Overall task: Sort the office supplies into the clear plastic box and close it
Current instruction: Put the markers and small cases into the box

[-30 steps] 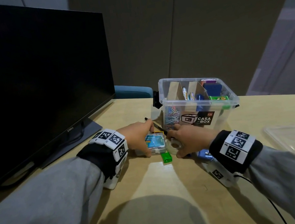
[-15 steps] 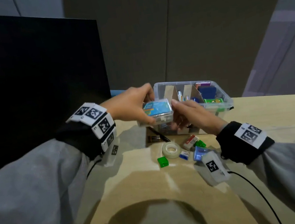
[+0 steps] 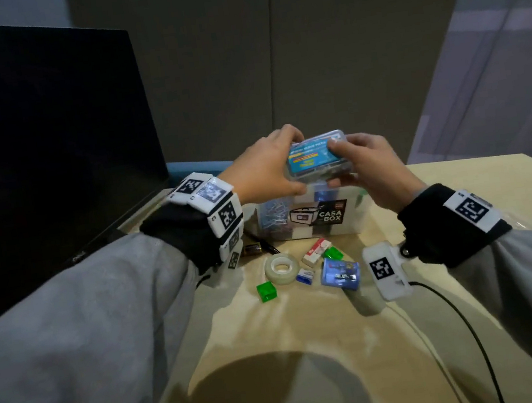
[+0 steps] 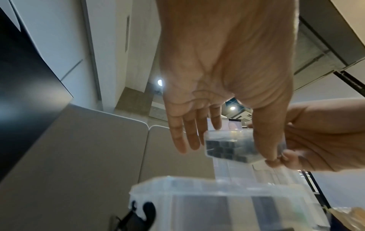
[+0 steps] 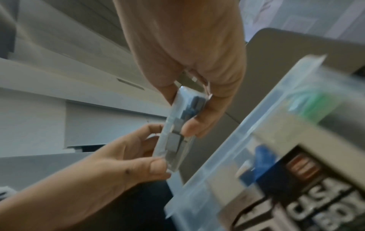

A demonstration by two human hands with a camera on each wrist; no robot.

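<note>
Both hands hold a small clear case with a blue label (image 3: 315, 160) in the air, just above the open clear plastic box (image 3: 295, 228) marked CASA BOX. My left hand (image 3: 281, 165) grips its left end, thumb below and fingers over the far edge. My right hand (image 3: 351, 162) pinches its right end. The left wrist view shows the case (image 4: 229, 145), full of small dark pieces, held over the box rim (image 4: 217, 186). In the right wrist view the case (image 5: 177, 128) appears edge-on beside the box (image 5: 256, 156).
On the wooden table in front of the box lie a tape roll (image 3: 281, 269), two green cubes (image 3: 266, 291), an eraser (image 3: 316, 251), a small blue box (image 3: 339, 273), a battery (image 3: 252, 248) and a pen (image 3: 263, 241). A black monitor (image 3: 45, 147) stands at left.
The blue-labelled case has gone from the table in front of the box up to above its rim, carried by both hands. The loose items under the hands now show.
</note>
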